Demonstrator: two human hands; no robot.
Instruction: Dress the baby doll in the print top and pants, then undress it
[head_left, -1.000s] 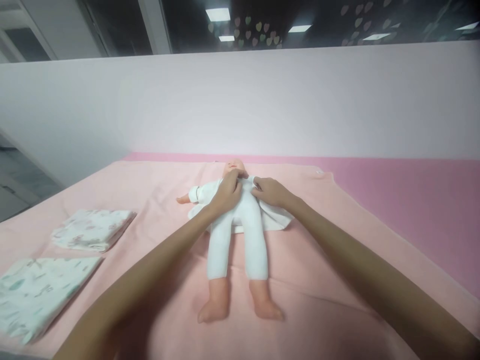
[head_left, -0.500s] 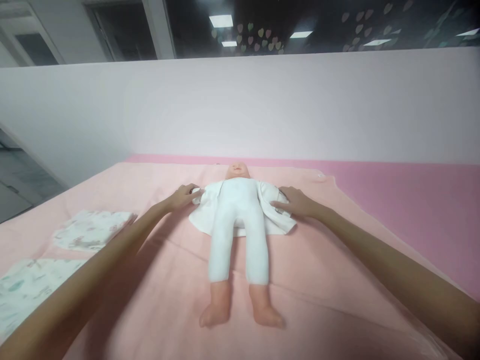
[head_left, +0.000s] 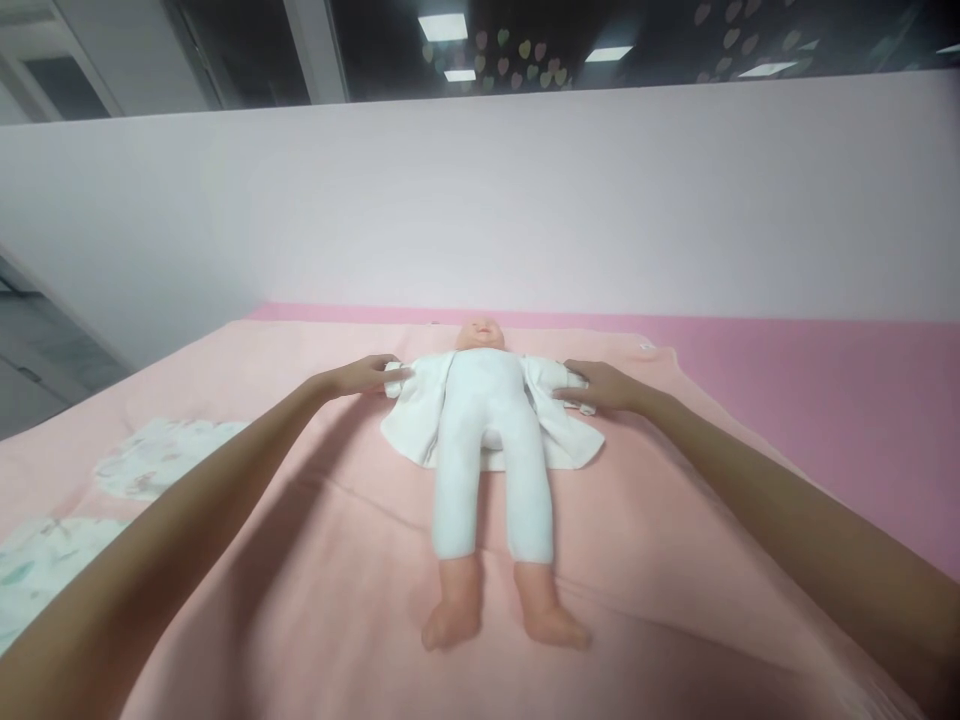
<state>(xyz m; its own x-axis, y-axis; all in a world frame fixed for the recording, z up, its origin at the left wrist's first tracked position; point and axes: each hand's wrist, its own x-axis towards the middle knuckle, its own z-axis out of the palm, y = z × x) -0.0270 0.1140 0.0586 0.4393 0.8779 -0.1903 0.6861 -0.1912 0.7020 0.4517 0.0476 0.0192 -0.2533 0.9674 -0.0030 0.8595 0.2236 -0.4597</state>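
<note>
A baby doll [head_left: 491, 440] in a white bodysuit lies on its back on a pink towel [head_left: 337, 540], head away from me. An open white jacket [head_left: 420, 420] is spread under it, flaps out to both sides. My left hand [head_left: 367, 375] rests at the end of the jacket's left sleeve, fingers curled round the cuff. At the right sleeve, my right hand [head_left: 600, 387] lies with fingers pressed on the cloth. The doll's own hands are hidden.
Two folded patterned cloths [head_left: 161, 458] [head_left: 34, 570] lie on the towel at the far left. A darker pink mat [head_left: 810, 400] shows beyond the towel on the right. A pale wall [head_left: 480, 200] runs behind the bed.
Both hands left the doll's chest and moved apart to the jacket's sleeves. The jacket now lies open, and the view has shifted slightly left.
</note>
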